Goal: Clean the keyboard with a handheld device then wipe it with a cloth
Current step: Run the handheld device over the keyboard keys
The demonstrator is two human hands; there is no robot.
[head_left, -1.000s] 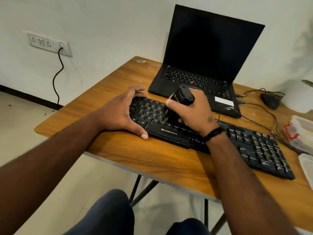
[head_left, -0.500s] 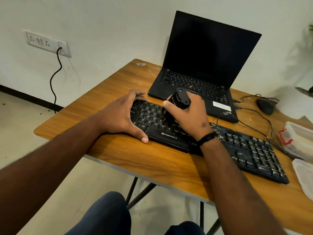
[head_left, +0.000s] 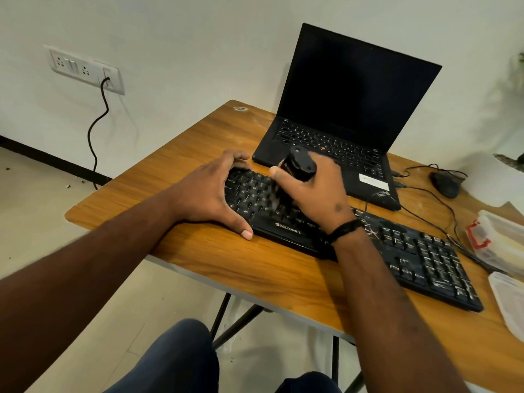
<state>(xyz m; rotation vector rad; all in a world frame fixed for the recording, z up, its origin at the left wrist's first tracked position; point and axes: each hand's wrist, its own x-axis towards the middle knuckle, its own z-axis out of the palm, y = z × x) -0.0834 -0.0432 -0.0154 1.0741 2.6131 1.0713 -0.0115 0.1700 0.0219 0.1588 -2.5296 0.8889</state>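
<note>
On the table [head_left: 226, 262] I see the keyboard [head_left: 419, 259] running from centre toward 4 o'clock. The laptop [head_left: 340, 148] sits behind it at 12 o'clock. A mouse [head_left: 445, 184] lies at 2 o'clock, right of the laptop. Containers [head_left: 499, 242] rest at 3 o'clock, beside the keyboard's right end.

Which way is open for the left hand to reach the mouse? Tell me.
Probably none directly: the left hand braces the keyboard's left end, and the right hand and laptop lie between it and the mouse.
</note>
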